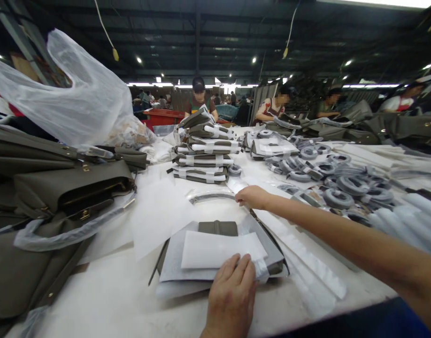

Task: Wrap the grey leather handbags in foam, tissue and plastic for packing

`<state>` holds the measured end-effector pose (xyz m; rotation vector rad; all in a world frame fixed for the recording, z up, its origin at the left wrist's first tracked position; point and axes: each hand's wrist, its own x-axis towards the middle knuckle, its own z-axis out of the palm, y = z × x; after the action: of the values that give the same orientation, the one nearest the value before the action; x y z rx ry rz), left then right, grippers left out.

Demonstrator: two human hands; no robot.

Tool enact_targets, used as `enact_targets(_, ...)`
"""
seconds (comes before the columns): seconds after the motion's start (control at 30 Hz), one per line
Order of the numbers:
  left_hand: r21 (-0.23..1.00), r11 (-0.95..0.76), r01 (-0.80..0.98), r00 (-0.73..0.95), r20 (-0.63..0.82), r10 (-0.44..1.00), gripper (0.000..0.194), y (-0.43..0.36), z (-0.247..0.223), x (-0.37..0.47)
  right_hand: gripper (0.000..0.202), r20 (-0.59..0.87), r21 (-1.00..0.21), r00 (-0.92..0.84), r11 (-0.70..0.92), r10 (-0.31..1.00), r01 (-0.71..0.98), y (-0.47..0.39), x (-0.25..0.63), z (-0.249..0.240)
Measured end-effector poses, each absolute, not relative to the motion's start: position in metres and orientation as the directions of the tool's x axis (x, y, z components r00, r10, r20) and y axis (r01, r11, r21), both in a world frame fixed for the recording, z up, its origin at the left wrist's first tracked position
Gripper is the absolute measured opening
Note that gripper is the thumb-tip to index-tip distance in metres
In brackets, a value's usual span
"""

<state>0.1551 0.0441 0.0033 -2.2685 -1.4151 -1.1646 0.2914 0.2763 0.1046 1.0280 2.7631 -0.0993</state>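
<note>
In front of me a flattened dark olive handbag (275, 268) lies on the table, partly covered by grey-white wrapping sheets. A white foam sheet (219, 250) lies across it, with an olive flap or pouch (218, 228) showing behind. My left hand (233, 291) rests on the sheet's near edge, fingers stretched out flat, holding nothing. Beyond the bag, a plastic-wrapped handle (211, 196) arches over the table. My right hand (251, 197) reaches forward with its fingers closed at the handle's right end; the fingertips are partly hidden.
Olive handbags (71, 188) are heaped at the left, near a large clear plastic bag (96, 98). Ahead stands a stack of wrapped flat bags (204, 159). Coiled wrapped straps (338, 197) and white foam strips (307, 256) lie right. Several people work beyond the table (124, 300).
</note>
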Motion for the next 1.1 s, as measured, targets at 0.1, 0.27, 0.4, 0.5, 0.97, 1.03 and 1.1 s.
enact_targets(0.1,0.209,-0.505,0.837,0.218,0.72,0.659,0.025,0.044,0.002,0.156,0.04,-0.182,-0.095,-0.747,0.744,0.64,0.661,0.254,0.308,0.097)
enact_targets(0.27,0.205,-0.497,0.843,0.229,0.699,0.677,0.026,0.044,0.004,0.156,0.075,-0.346,-0.289,-0.737,0.681,0.581,0.673,0.239,0.312,0.075)
enact_targets(0.4,0.185,-0.496,0.848,0.25,0.686,0.683,0.026,0.044,0.007,0.156,0.076,-0.486,-0.337,-0.69,0.613,0.536,0.714,0.261,0.296,0.07)
enact_targets(0.5,0.198,-0.491,0.849,0.243,0.679,0.693,0.027,0.044,0.008,0.156,0.059,-0.541,-0.371,-0.681,0.587,0.494,0.72,0.273,0.287,0.07)
enact_targets(0.97,0.212,-0.523,0.826,0.293,0.631,0.718,0.028,0.043,0.009,0.152,0.038,0.042,-0.398,-0.662,0.62,0.749,0.676,0.176,0.323,0.078)
enact_targets(1.03,0.217,-0.544,0.811,0.321,0.612,0.723,0.03,0.042,0.012,0.149,0.038,0.185,-0.369,-0.739,0.743,0.648,0.559,0.14,0.333,0.065)
enact_targets(1.1,0.199,-0.58,0.79,0.384,0.577,0.721,0.033,0.041,0.017,0.143,0.051,0.271,-0.282,-0.764,0.807,0.585,0.518,0.112,0.341,0.048)
